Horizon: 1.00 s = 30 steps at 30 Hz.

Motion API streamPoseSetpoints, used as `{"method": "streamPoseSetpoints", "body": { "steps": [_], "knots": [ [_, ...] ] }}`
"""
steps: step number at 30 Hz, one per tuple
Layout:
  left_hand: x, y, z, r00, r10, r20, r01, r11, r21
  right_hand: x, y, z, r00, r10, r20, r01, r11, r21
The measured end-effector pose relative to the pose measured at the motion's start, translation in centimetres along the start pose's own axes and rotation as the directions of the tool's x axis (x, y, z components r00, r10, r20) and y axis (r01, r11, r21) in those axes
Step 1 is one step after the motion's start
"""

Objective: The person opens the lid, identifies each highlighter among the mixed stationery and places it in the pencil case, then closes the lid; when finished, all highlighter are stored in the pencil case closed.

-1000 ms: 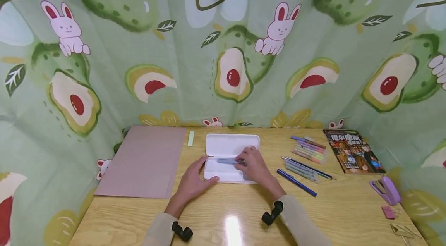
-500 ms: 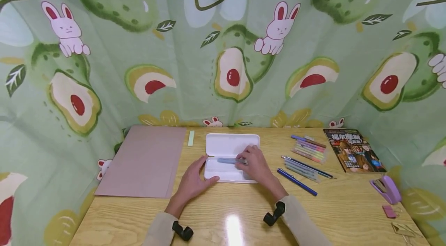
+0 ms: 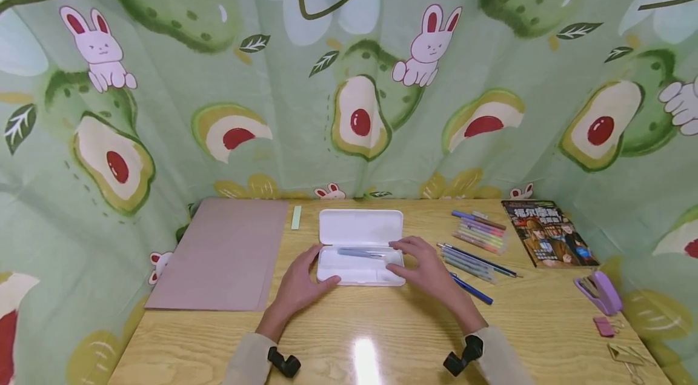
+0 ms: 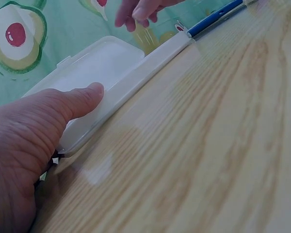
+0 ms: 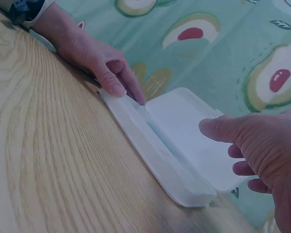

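Gripping the case (image 3: 351, 276) at its left end with left hand (image 3: 298, 283); hovering above its right end with right hand (image 3: 427, 268) released.

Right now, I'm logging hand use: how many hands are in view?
2: the left hand grips the left end of the open white case; the right hand is by its right end.

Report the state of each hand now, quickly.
Left hand: holding the left end of the white pencil case.
Right hand: open, holding nothing, by the case's right end.
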<state>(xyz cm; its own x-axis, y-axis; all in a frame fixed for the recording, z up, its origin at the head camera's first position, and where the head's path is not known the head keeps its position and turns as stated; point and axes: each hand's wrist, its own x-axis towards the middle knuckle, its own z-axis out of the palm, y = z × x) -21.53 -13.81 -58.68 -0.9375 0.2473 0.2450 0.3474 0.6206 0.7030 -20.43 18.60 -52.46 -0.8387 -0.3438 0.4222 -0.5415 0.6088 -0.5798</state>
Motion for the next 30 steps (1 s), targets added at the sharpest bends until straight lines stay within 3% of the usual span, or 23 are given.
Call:
{"method": "streamPoseSetpoints", "body": {
  "steps": [7, 14, 21, 30],
  "knots": [
    [-0.2, -0.2, 0.1, 1.000, -0.007, -0.002, 0.007, 1.000, 0.003, -2.2, 0.9, -1.5, 0.999, 0.030, -0.032, -0.029, 0.999, 0.020],
    [-0.3, -0.2, 0.1, 1.000, -0.015, 0.004, 0.015, 1.000, -0.013, -4.9, 2.3, -3.7, 0.989, 0.105, -0.108, -0.111, 0.993, -0.045],
    [-0.6, -0.2, 0.1, 1.000, -0.027, 0.015, 0.027, 1.000, -0.015, -7.3, 4.4, -6.1, 0.975, 0.078, -0.209, -0.097, 0.992, -0.083],
    [-0.4, -0.1, 0.2, 1.000, -0.005, 0.009, 0.005, 1.000, -0.013, -9.2, 6.8, -8.2, 0.954, 0.191, -0.231, -0.216, 0.973, -0.085]
  ]
}}
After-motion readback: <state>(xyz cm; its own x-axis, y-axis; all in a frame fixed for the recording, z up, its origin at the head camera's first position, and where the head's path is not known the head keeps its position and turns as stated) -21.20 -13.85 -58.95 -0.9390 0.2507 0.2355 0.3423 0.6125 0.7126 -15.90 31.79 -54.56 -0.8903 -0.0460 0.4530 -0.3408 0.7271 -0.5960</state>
